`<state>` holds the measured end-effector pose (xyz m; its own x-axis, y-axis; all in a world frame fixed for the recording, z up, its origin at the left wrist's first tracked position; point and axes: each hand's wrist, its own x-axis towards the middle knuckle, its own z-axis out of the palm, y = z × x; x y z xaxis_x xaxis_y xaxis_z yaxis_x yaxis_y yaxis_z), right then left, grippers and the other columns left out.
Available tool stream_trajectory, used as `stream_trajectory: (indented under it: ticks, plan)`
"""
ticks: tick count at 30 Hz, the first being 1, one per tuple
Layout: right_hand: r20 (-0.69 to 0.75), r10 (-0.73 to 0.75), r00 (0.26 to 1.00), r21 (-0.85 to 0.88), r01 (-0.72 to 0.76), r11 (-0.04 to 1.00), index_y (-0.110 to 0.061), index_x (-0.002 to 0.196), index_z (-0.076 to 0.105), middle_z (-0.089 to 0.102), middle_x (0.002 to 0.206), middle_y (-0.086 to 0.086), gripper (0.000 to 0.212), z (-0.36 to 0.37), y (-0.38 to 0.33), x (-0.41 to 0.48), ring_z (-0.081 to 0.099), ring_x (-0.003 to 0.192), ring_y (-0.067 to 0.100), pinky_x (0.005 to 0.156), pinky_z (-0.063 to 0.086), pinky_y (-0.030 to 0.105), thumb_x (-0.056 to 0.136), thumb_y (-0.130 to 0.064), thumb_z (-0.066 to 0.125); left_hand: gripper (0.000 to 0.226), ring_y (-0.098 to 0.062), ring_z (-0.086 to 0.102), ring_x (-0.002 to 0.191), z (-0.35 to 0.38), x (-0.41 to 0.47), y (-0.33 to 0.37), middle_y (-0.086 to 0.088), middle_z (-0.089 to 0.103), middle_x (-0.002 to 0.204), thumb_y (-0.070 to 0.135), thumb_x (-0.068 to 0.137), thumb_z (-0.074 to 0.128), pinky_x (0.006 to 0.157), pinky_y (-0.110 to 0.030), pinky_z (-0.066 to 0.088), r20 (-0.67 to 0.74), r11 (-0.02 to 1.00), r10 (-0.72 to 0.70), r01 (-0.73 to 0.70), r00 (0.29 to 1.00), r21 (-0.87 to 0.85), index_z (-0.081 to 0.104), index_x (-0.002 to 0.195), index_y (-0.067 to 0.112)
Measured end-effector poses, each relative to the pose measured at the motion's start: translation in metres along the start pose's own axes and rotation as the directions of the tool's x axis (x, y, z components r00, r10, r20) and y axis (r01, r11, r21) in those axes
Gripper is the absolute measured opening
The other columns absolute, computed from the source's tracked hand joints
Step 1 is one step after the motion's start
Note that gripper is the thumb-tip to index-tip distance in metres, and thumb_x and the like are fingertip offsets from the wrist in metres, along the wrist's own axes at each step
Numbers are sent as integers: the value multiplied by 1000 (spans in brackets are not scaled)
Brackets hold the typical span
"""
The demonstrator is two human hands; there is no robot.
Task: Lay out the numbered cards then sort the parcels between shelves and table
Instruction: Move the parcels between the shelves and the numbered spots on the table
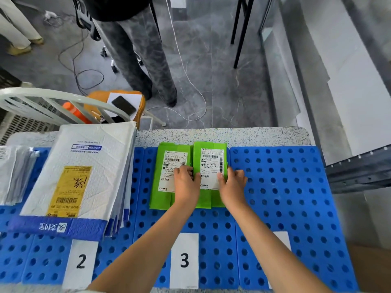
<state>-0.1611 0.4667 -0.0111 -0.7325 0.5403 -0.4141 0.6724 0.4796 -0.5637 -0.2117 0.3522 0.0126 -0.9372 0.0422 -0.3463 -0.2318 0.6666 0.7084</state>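
Your left hand (187, 185) and right hand (232, 183) pinch opposite edges of the right green parcel (209, 163), fingers curled over its sides. It lies on the blue mat (275, 187) of the worktop (254, 135), above card 3 (184, 260), touching or slightly overlapping the left green parcel (167, 199). Your left fingertips sit right at that seam, so a lift could drag the neighbour along or skew it. Both labels look alike, so misreading one risks a wrong slot. The white mailer stack (84, 176) is fanned out nearby, and a nudge could spill it.
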Motion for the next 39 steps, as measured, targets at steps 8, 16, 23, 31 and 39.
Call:
stream_trajectory:
  ticks: [8, 16, 23, 31, 39]
  plan:
    - [-13, -258, 966, -61, 257, 964, -9, 136, 46, 44, 127, 6, 40, -45, -18, -24, 40, 123, 22, 106, 35, 36, 100, -26, 46, 26, -18, 52, 100, -37, -10, 18, -6, 51, 119, 16, 97, 48, 86, -26, 44, 72, 976, 161, -170, 984, 134, 55, 119, 5]
    - [-104, -444, 890, -293, 399, 869, -9, 143, 37, 43, 143, 5, 50, -115, -57, -92, 41, 129, 25, 108, 31, 35, 100, -34, 43, 40, -24, 46, 124, -111, -46, 65, -2, 47, 134, 30, 98, 46, 106, -41, 37, 276, 709, 517, -586, 810, 393, 47, 134, 12]
    - [-246, -440, 864, -403, 321, 857, -8, 150, 24, 26, 156, 7, 59, -159, -79, -181, 25, 142, 23, 118, 17, 34, 101, -35, 41, 59, -20, 34, 136, -172, -95, 96, -2, 39, 145, 34, 95, 50, 113, -35, 30, 223, 561, 727, -749, 650, 353, 32, 146, 12]
    - [-393, -422, 817, -453, 227, 862, -11, 151, 23, 25, 156, 4, 60, -158, -101, -285, 25, 142, 22, 116, 20, 34, 100, -38, 41, 63, -18, 28, 141, -232, -155, 69, -1, 34, 151, 37, 96, 50, 116, -32, 25, 226, 429, 835, -850, 502, 306, 28, 149, 12]
    - [-462, -383, 800, -397, 200, 896, -13, 153, 13, 25, 156, 6, 66, -118, -102, -364, 25, 143, 22, 115, 27, 37, 100, -47, 33, 62, -17, 24, 143, -267, -199, 38, -2, 31, 154, 35, 97, 48, 117, -34, 25, 275, 319, 875, -903, 397, 289, 27, 149, 10]
